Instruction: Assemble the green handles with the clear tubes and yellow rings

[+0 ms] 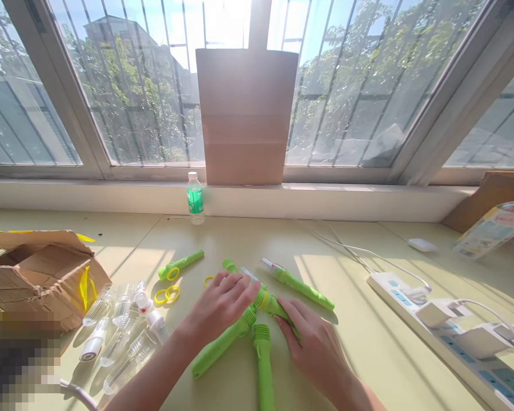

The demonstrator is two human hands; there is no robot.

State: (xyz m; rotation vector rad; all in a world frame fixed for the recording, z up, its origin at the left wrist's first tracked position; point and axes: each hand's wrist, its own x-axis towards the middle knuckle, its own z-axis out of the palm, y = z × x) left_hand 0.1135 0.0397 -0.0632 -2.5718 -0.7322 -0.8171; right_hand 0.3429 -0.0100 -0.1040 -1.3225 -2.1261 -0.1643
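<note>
Both hands meet on one green stick-shaped tool (270,303) with a yellow ring and a clear cap. My left hand (223,303) curls its fingers over the capped end. My right hand (312,342) wraps around the green handle. Two bare green handles lie just below, one (223,342) slanting left and one (264,365) pointing toward me. A finished tool with a clear cap (297,283) rests to the right, and another green handle (180,264) lies farther left. Yellow rings (167,295) sit near a pile of clear caps (124,328).
A torn cardboard box (38,274) stands at the left. A water bottle (195,198) and a brown paper bag (246,114) are by the window sill. A white power strip (449,328) with plugs and cables runs along the right, beside a printed box (494,228).
</note>
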